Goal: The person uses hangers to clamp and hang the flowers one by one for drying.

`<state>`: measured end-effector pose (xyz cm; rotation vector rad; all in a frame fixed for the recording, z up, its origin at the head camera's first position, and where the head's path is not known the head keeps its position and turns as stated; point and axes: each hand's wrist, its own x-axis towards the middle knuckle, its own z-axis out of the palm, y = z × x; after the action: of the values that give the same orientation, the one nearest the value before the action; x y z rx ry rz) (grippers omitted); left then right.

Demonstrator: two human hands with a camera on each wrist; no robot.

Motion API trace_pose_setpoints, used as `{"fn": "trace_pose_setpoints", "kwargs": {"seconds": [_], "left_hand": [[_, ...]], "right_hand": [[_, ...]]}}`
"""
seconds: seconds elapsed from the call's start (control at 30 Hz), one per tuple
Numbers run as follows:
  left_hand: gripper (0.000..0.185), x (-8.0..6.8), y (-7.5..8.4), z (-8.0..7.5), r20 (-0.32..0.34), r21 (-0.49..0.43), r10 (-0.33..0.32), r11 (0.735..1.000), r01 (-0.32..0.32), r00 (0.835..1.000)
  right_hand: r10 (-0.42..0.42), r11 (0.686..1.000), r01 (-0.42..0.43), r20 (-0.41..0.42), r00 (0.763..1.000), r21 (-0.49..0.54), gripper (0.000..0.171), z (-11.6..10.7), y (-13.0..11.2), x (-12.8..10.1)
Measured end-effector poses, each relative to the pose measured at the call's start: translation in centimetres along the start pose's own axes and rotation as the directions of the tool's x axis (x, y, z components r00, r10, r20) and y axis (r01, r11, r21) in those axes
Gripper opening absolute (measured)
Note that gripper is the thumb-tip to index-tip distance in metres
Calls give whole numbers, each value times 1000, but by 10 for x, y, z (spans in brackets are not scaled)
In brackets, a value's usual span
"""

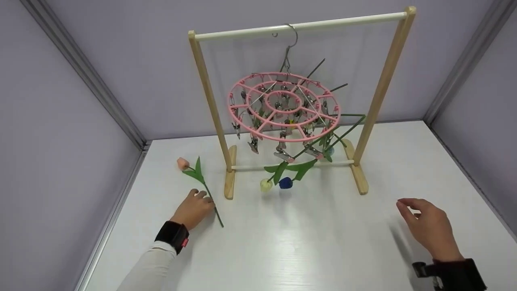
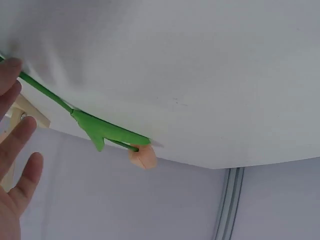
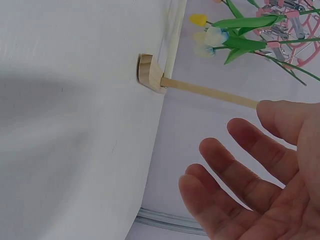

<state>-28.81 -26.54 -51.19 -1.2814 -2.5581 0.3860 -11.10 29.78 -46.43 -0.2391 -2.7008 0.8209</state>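
A peach artificial tulip (image 1: 183,163) with green leaves and a long stem lies on the left part of the white table (image 1: 282,250). My left hand (image 1: 194,210) is over the lower stem (image 2: 47,92), its fingertips right at it. In the left wrist view the fingers are spread and the thumb is out of sight. Over the right side of the table, my right hand (image 1: 432,226) hovers with loosely bent fingers and holds nothing. Between my hands hangs a round pink clip hanger (image 1: 258,131) with metal clips. A cream tulip (image 1: 266,185) and a blue tulip (image 1: 286,183) hang head-down from it.
A wooden rack (image 1: 206,85) with a white top bar (image 1: 347,23) carries the hanger by its hook. Wooden feet (image 1: 229,184) stand on the table. More stems poke up through the rings, and a yellow tulip (image 3: 198,19) shows beneath. Pale walls (image 1: 76,161) enclose the table.
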Motion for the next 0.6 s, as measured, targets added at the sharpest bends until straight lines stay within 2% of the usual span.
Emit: {"fn": "trace_pose_setpoints", "kwargs": {"seconds": [0.13, 0.27, 0.37, 0.6], "left_hand": [[16, 1, 3, 8, -76, -4, 27, 1000, -27, 997], [21, 6, 5, 17, -129, -44, 12, 999, -18, 992], [24, 12, 7, 21, -121, -33, 17, 999, -21, 992], [15, 25, 13, 19, -83, 52, 62, 997, -58, 995]], "right_hand": [[-3, 1000, 3, -14, 1000, -11, 28, -3, 3, 0], [4, 1000, -4, -5, 1000, -12, 29, -6, 6, 0], [13, 1000, -13, 6, 1000, -12, 31, -8, 7, 0], [36, 999, -36, 31, 999, -6, 36, -11, 8, -1]]}}
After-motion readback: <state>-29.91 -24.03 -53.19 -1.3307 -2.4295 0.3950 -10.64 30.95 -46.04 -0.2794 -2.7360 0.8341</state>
